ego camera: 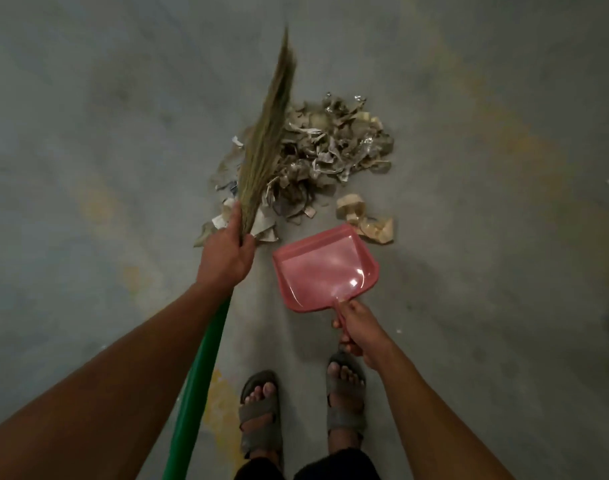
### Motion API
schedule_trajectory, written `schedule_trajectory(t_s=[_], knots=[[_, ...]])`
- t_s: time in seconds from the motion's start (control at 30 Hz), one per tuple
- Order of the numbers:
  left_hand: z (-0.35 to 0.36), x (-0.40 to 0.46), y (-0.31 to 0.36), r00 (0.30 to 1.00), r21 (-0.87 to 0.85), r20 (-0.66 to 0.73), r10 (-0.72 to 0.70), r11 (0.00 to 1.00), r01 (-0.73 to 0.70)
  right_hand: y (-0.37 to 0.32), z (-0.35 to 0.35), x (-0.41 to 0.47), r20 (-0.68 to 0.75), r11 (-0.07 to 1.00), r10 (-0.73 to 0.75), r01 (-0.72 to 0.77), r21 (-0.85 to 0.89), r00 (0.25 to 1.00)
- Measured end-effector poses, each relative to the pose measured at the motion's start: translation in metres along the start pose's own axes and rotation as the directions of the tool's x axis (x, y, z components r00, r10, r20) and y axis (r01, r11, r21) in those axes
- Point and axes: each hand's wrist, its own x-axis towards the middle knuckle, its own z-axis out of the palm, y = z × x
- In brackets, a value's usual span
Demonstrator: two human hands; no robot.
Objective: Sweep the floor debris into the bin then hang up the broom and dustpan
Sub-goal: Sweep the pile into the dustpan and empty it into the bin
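The left hand point(227, 249) is wrapped tight around the broom point(268, 133), right where the straw meets the green stick. The green stick runs back under the left arm toward the near edge. The straw points far away and lies over the left side of a pile of paper scraps point(317, 157) on the grey floor point(88, 133). The right hand point(358, 332) grips the thin handle of the pink dustpan point(325, 268). The dustpan is just near the pile, with its open side facing the scraps, and it has nothing in it. A few tan scraps point(365, 220) lie apart, to the right of the pile, close to the dustpan's far right corner. Two feet in sandals point(261, 414) stand near the bottom
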Motion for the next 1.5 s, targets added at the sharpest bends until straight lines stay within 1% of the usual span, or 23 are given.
schedule_trajectory(t_s=[0.07,0.13,0.27,0.37,0.47,0.57,0.6,0.63,0.7,0.77,0.83,0.9,0.97,1.07,1.13,1.2,1.33,1.4,1.5], knots=[[-0.001,0.020,-0.007,0.996,0.038,-0.029,-0.080,0.996,0.082,-0.008,0.005,0.017,0.015,0.998,-0.015,0.016,-0.057,1.000],[0.002,0.039,-0.015,0.990,0.103,-0.009,-0.143,0.984,0.143,-0.014,0.007,0.037,0.007,0.994,-0.033,0.034,-0.100,0.999],[0.018,0.077,-0.036,0.968,0.192,0.067,-0.244,0.955,0.227,-0.026,0.011,0.076,-0.023,0.990,-0.055,0.052,-0.132,0.998],[0.041,0.098,-0.049,0.946,0.222,0.168,-0.279,0.945,0.239,-0.029,0.016,0.102,-0.061,0.983,-0.059,0.048,-0.176,0.996],[0.061,0.091,-0.047,0.940,0.192,0.248,-0.235,0.963,0.190,-0.032,0.019,0.121,-0.096,0.966,-0.067,0.041,-0.255,0.993],[0.078,0.061,-0.051,0.940,0.109,0.308,-0.144,0.987,0.115,-0.030,0.018,0.127,-0.130,0.952,-0.077,0.034,-0.303,0.989],[0.081,0.049,-0.055,0.937,0.106,0.331,-0.114,0.991,0.083,-0.030,0.019,0.126,-0.137,0.949,-0.081,0.034,-0.314,0.987],[0.081,0.037,-0.059,0.928,0.108,0.360,-0.091,0.993,0.056,-0.030,0.019,0.125,-0.141,0.950,-0.076,0.029,-0.311,0.987],[0.075,0.014,-0.065,0.914,0.077,0.395,-0.095,0.995,0.070,-0.030,0.018,0.121,-0.150,0.962,-0.034,-0.009,-0.273,0.988],[0.064,-0.005,-0.068,0.933,0.042,0.348,-0.094,0.996,0.085,-0.032,0.016,0.117,-0.157,0.964,-0.003,-0.039,-0.262,0.988],[0.055,-0.016,-0.071,0.959,-0.010,0.268,-0.096,0.995,0.103,-0.031,0.011,0.115,-0.153,0.958,-0.008,-0.036,-0.285,0.988],[0.051,-0.016,-0.073,0.970,-0.092,0.221,-0.102,0.988,0.125,-0.027,0.006,0.117,-0.146,0.948,-0.027,-0.021,-0.317,0.989],[0.054,-0.004,-0.075,0.979,-0.132,0.193,-0.069,0.987,0.096,-0.019,0.002,0.124,-0.157,0.934,-0.041,-0.018,-0.356,0.987],[0.075,0.028,-0.074,0.985,-0.117,0.171,0.003,0.993,0.017,-0.002,-0.005,0.142,-0.179,0.902,-0.087,0.001,-0.432,0.980],[0.095,0.047,-0.073,0.978,-0.061,0.209,0.024,0.998,-0.012,0.012,-0.009,0.157,-0.193,0.874,-0.113,0.005,-0.485,0.975],[0.117,0.055,-0.079,0.959,-0.029,0.285,0.012,1.000,-0.004,0.025,-0.012,0.170,-0.203,0.861,-0.127,0.006,-0.508,0.971],[0.148,0.033,-0.103,0.922,-0.076,0.384,0.045,0.997,-0.018,0.043,-0.014,0.184,-0.211,0.874,-0.167,0.046,-0.483,0.963],[0.147,0.012,-0.110,0.903,-0.103,0.421,0.084,0.994,-0.044,0.046,-0.015,0.184,-0.211,0.888,-0.177,0.064,-0.456,0.961],[0.130,-0.018,-0.121,0.887,-0.125,0.452,0.093,0.991,-0.041,0.045,-0.013,0.181,-0.213,0.894,-0.164,0.053,-0.445,0.963]])
